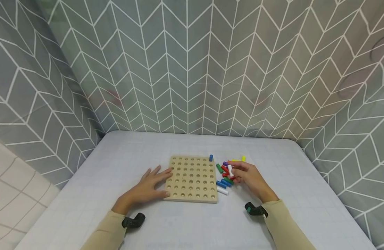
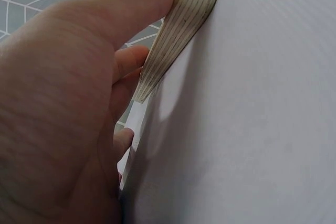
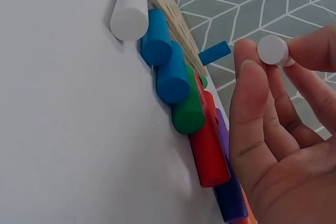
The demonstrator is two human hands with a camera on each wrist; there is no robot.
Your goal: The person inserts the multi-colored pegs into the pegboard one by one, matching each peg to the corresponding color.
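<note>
A square wooden board (image 1: 191,199) with rows of round holes lies on the table; a blue peg (image 1: 211,158) stands in its back right corner. My left hand (image 1: 147,188) rests against the board's left side, fingers spread and thumb at the front left corner; the left wrist view shows the thumb (image 2: 142,3) on the board's edge (image 2: 181,22). Over a pile of coloured pegs, my right hand (image 1: 249,177) pinches a white peg (image 1: 230,170) between thumb and fingers. That white peg (image 3: 273,50) is held above the table in the right wrist view.
Right of the board lie loose pegs: a white one (image 1: 222,190), a blue one (image 1: 221,184), a green one (image 1: 219,168), several red ones, a purple one (image 1: 225,163) and a yellow one (image 1: 243,158). A patterned curtain (image 1: 192,69) stands behind the table (image 1: 142,146).
</note>
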